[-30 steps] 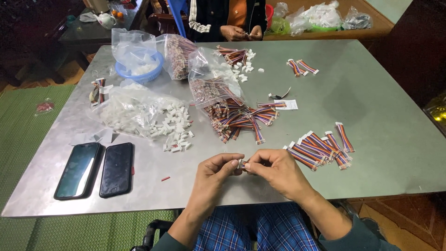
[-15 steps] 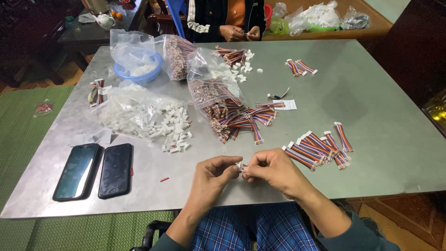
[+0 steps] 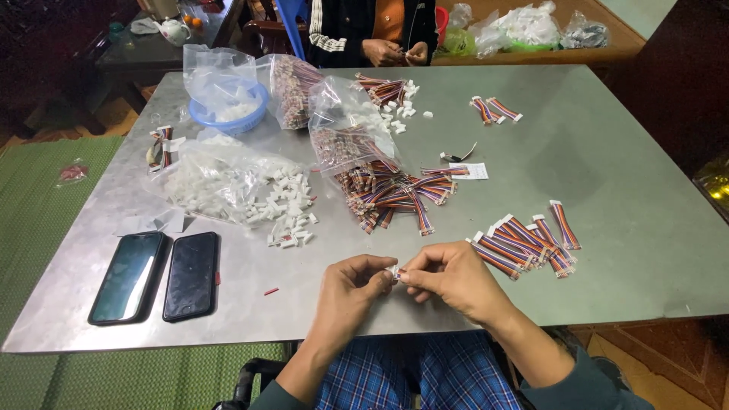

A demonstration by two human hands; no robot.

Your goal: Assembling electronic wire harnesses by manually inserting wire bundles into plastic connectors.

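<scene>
My left hand (image 3: 351, 287) and right hand (image 3: 448, 279) meet fingertip to fingertip over the near edge of the grey metal counter (image 3: 645, 228), both pinching one small white plastic connector piece (image 3: 395, 272) between thumb and index. Can't tell if a wire is attached, too small.

Just right of my right hand: fanned row of short multicolour ribbon wire leads w/ white ends (image 3: 528, 239), flat on the counter. Ctr of the counter: bigger heap of same leads (image 3: 395, 190) spilling out of a clear plastic bag (image 3: 342, 129). Left of that: pile of loose white plastic connector housings (image 3: 250, 193), partly on clear bag film. Near-left: two black smartphones (image 3: 159, 275) side by side, screens up. Tiny red scrap (image 3: 270, 291) between phones and my left hand. Far left: blue plastic bowl (image 3: 228, 114) inside another clear bag.

Far side: another person's hands (image 3: 395, 52) close together, off the counter edge.
</scene>
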